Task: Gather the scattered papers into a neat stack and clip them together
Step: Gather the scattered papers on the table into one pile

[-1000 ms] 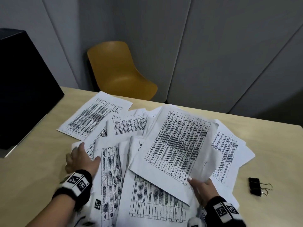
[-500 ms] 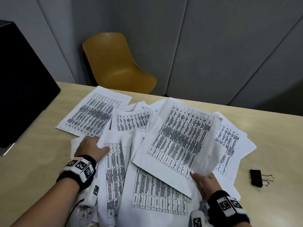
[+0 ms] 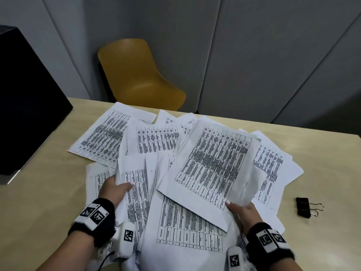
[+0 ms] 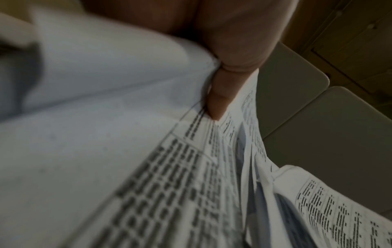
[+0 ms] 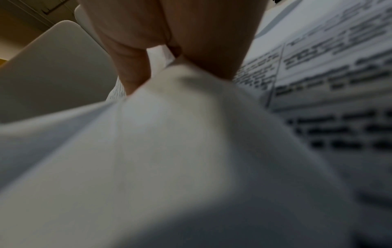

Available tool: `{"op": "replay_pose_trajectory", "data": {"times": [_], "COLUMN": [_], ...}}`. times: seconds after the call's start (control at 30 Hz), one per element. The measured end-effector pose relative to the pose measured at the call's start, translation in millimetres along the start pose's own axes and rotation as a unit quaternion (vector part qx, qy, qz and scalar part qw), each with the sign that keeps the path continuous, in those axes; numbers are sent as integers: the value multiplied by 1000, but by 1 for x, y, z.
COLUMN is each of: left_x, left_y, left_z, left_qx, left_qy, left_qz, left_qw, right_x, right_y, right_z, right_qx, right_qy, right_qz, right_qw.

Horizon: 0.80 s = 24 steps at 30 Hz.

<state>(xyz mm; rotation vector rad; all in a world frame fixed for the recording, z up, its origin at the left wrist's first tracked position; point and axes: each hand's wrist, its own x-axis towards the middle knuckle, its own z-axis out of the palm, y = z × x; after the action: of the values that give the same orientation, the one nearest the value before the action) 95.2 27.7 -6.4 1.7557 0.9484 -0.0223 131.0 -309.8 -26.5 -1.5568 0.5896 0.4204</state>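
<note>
Several printed papers [image 3: 154, 141] lie overlapping across the wooden table [image 3: 45, 184]. My left hand [image 3: 115, 189] grips the left part of the pile, thumb on top of a sheet [image 3: 134, 194] and fingers underneath; in the left wrist view the thumb [image 4: 220, 100] presses on the papers [image 4: 148, 176]. My right hand [image 3: 241, 211] pinches the near corner of a tilted top sheet [image 3: 213, 165], lifted off the pile; in the right wrist view the fingers [image 5: 135, 67] sit against white paper [image 5: 169, 142]. A black binder clip [image 3: 303, 207] lies on the table, right of the papers.
A black box [image 3: 25, 106] stands at the table's left edge. A yellow chair [image 3: 136, 75] stands behind the table against grey wall panels. Bare tabletop shows at the near left and far right.
My left hand has slid right and forward, from resting on the left edge of the pile to gripping sheets with the thumb on top. The right hand keeps its hold on the lifted sheet.
</note>
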Motion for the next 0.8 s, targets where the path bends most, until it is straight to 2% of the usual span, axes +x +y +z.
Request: {"op": "replay_pose_trajectory", "data": {"times": [0.47, 0.6, 0.8], "left_x": [-14, -17, -41], "left_y": [14, 36, 99], "left_z": [-60, -80, -108], "left_qx": [5, 7, -3], "left_qy": [158, 223, 308], "left_qz": [87, 141, 258], "left_qw": [984, 965, 916], "right_x": [7, 7, 8], "right_y": [8, 9, 11], "right_z": [-2, -2, -1], "right_qx": [-14, -35, -52], "right_qy": [17, 31, 25], "right_qz": [-20, -30, -43], "right_qw": [1000, 998, 997]}}
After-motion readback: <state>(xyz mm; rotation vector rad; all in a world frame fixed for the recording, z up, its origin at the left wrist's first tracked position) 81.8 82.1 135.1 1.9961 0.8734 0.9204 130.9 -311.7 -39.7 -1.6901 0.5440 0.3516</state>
